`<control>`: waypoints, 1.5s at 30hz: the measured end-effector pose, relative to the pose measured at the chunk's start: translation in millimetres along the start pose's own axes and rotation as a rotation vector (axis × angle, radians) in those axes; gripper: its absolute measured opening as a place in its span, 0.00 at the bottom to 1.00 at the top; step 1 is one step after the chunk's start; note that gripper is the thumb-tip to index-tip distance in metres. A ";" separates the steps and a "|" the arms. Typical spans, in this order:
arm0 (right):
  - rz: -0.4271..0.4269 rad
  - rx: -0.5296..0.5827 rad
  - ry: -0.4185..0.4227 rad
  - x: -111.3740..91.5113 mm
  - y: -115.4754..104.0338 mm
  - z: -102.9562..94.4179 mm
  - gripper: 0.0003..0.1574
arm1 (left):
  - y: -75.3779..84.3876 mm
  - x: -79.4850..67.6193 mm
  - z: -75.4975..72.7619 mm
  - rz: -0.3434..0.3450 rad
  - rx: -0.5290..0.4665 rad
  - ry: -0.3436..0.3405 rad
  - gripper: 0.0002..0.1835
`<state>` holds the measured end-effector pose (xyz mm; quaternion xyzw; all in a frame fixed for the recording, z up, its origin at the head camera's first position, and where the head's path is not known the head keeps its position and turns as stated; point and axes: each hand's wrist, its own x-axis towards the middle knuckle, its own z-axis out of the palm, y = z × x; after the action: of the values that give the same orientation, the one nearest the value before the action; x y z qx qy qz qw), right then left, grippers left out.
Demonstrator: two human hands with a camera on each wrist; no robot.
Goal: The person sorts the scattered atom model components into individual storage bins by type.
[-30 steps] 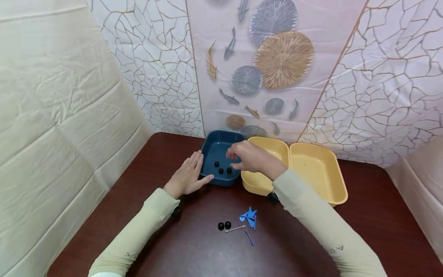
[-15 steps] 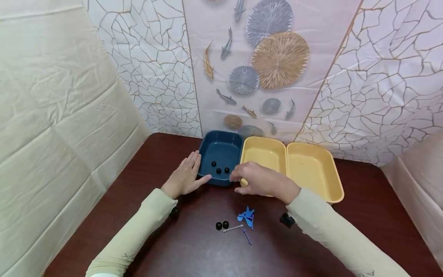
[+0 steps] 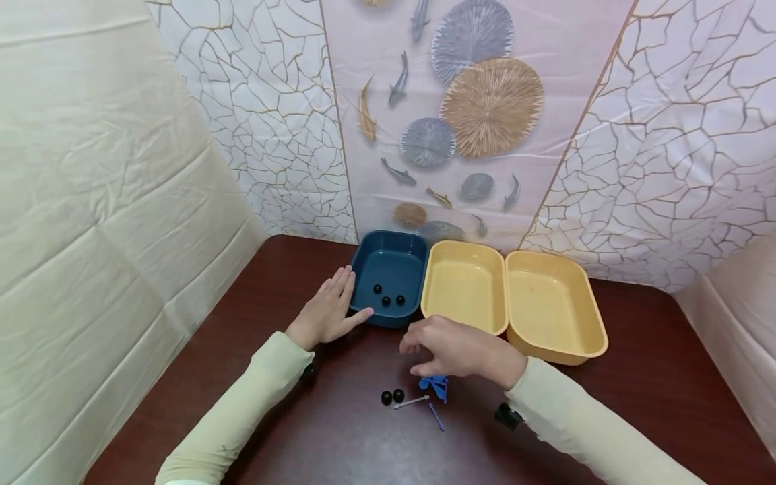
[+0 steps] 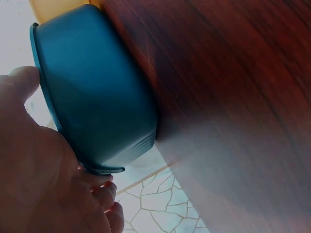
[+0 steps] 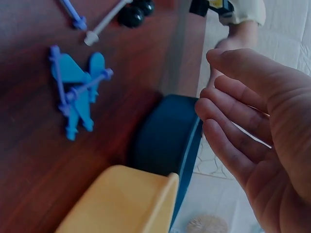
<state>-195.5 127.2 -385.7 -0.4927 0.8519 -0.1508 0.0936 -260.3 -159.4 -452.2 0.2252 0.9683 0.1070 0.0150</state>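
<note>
My left hand [image 3: 327, 311] rests on the near-left rim of the dark blue bin [image 3: 391, 266], fingers along its side and thumb at the front edge. Three black balls [image 3: 386, 301] lie inside that bin. My right hand [image 3: 456, 347] hovers over the table in front of the yellow bins, fingers loosely bent, holding nothing. Below it lies a small pile of blue and purple plastic pieces [image 5: 77, 92], partly hidden by the hand in the head view. Two more black balls [image 3: 393, 397] sit left of the pile, beside a pale rod [image 3: 412, 402] and a purple rod [image 3: 436, 417].
Right of the blue bin, two yellow bins [image 3: 556, 306] stand side by side with nothing in them. All three bins line the back of the dark brown table [image 3: 339, 431], against a patterned cloth backdrop [image 3: 285, 135].
My right hand has come out from over the blue bin and moved toward me, over the plastic pieces. The left hand has stayed on the bin's rim.
</note>
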 end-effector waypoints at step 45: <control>0.037 0.165 -0.038 5.9 12.7 68.7 0.07 | 1.6 1.4 0.9 -0.016 -0.005 -0.007 0.52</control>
<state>-187.6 116.7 -454.6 -0.4701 0.8438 -0.2090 0.1529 -260.8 -157.3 -452.8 0.2175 0.9698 0.1084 0.0198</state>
